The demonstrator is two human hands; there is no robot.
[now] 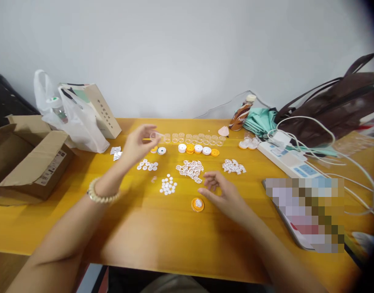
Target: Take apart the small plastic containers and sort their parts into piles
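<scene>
My left hand [141,142] reaches to the back of the table, thumb and fingers closed around a small clear plastic cup [154,135] at the left end of a row of similar clear cups [195,139]. Under its fingers are an orange cap, partly hidden, and a white cap [161,151]. Fingers apart and slightly curled, my right hand [221,191] hovers holding nothing. Nearest to it lies a round orange cap [197,204] with a white piece in its middle. A pile of white openwork pieces [191,170] lies just beyond its fingertips.
Loose white discs [167,185] and small white caps [147,165] lie mid-table. White and orange caps [198,149] stand in line. A cardboard box [31,162] and plastic bag [79,126] are left; a bottle [242,113], power strip [290,160] and brown bag [330,106] are right.
</scene>
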